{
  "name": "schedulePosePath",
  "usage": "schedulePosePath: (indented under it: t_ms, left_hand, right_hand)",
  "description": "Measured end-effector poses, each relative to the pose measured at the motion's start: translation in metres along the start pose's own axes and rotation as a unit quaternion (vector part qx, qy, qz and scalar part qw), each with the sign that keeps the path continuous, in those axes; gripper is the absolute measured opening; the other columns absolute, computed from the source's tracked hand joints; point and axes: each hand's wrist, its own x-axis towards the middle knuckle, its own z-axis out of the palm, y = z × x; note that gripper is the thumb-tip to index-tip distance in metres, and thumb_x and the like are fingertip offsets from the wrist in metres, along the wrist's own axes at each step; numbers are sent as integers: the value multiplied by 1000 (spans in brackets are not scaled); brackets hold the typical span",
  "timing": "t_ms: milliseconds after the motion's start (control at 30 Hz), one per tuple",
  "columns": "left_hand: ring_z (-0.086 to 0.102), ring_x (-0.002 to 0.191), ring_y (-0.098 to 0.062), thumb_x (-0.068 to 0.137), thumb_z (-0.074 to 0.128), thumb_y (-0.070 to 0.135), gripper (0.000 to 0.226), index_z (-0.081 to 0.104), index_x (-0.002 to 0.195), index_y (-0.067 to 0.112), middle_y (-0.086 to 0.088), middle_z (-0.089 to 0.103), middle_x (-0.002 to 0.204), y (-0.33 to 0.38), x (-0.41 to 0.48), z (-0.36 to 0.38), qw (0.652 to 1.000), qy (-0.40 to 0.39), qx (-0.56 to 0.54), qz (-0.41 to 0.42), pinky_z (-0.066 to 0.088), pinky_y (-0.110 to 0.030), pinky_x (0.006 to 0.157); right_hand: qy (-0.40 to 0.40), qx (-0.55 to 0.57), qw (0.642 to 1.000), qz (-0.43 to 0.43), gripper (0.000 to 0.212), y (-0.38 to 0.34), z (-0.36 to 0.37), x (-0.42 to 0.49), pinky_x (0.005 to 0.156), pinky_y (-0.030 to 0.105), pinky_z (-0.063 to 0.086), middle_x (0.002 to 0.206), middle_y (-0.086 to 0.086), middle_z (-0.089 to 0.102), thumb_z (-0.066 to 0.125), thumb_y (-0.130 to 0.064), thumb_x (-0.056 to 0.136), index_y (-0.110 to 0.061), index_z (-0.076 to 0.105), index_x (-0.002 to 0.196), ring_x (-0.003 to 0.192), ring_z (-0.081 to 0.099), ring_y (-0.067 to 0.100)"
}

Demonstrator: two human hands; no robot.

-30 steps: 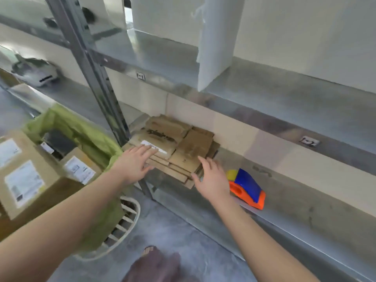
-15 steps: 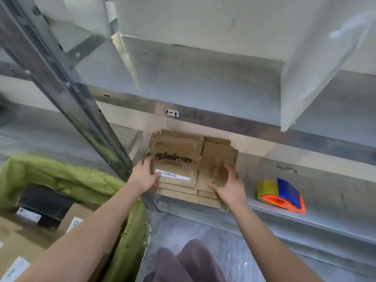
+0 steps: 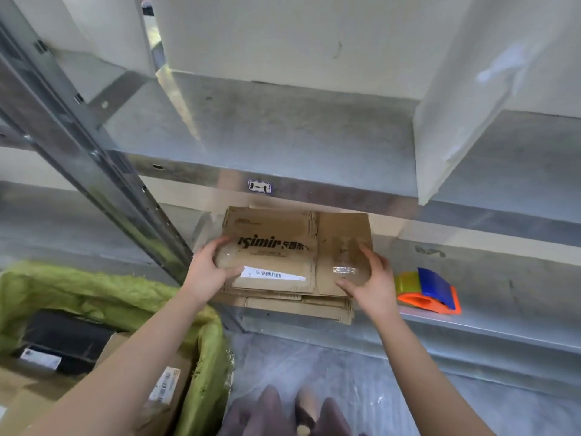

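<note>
A stack of flattened brown cardboard boxes (image 3: 283,253) lies on the lower metal shelf (image 3: 487,322), jutting over its front edge. The top sheet carries black lettering and a white barcode label. My left hand (image 3: 207,272) grips the left edge of the top sheet, thumb on top. On the right edge, my right hand (image 3: 372,281) holds the same sheet, thumb over a patch of clear tape.
An orange, blue and yellow tape dispenser (image 3: 430,291) sits on the shelf right of the stack. A green-lined bin (image 3: 125,297) with parcels stands at lower left. A slanted metal upright (image 3: 94,165) crosses left. The upper shelf (image 3: 283,127) holds white boards.
Both hands went from reaching toward the stack to taking hold of the top sheet at its two sides. The view moved closer and squarer to the shelf.
</note>
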Motion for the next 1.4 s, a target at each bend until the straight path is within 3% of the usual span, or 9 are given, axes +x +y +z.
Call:
schedulePosePath:
  t_ms: [267,433,600,900,1033,1167,1300,1400]
  left_hand:
    - [39,121,-14,70,85,22,77,44,132,41,1,35,134,49,-43,53,996,-64,8,58,28,-32,109]
    - [44,122,-17,67,86,20,82,44,135,37,1,38,133,87,-74,125,993,-87,-11,76,34,-41,112]
    - [45,121,-12,65,88,18,88,42,136,39,6,37,132,123,-115,214,991,-88,-32,92,34,-37,111]
    - [41,121,-7,68,86,15,84,43,137,35,4,36,130,191,-184,360,990,-89,-49,102,30,-27,109]
    - [44,117,-11,70,84,14,81,42,137,33,3,39,127,213,-181,398,989,-107,-32,96,37,-27,101]
    - [51,113,-15,79,78,17,69,42,136,31,6,47,122,229,-169,433,988,-111,-66,83,44,-37,102]
    - [57,101,-8,81,77,14,75,33,140,30,11,55,111,247,-154,465,986,-127,-93,55,49,-29,83]
    - [57,101,-12,80,76,10,67,38,134,24,9,53,110,261,-145,486,985,-126,-111,42,50,-26,80]
  right_hand:
    - [78,25,996,-20,80,33,-77,-38,100,14,25,129,2,46,88,-22,69,-25,49,138,122,44,13]
    - [95,45,994,-16,77,87,-150,-60,99,10,23,128,-3,40,84,-19,74,-27,46,140,114,38,0]
    - [105,53,993,-18,66,155,-230,-78,101,10,23,136,0,43,78,-21,81,-24,48,140,117,38,-2]
    - [86,46,995,19,57,273,-368,-83,107,27,35,136,-2,48,70,-20,88,-29,49,140,119,44,5]
    - [85,50,994,52,63,305,-395,-72,98,27,38,134,-5,48,74,-21,85,-32,47,140,114,48,12]
    - [89,68,990,92,81,333,-417,-52,100,44,48,137,-3,52,81,-19,78,-36,38,144,118,55,20]
    - [122,95,980,126,100,347,-441,-35,92,35,48,117,-6,53,81,-6,75,-29,22,152,104,55,15]
    - [128,101,980,115,87,357,-457,-18,92,32,47,107,-23,50,78,0,76,-25,34,147,104,55,12]
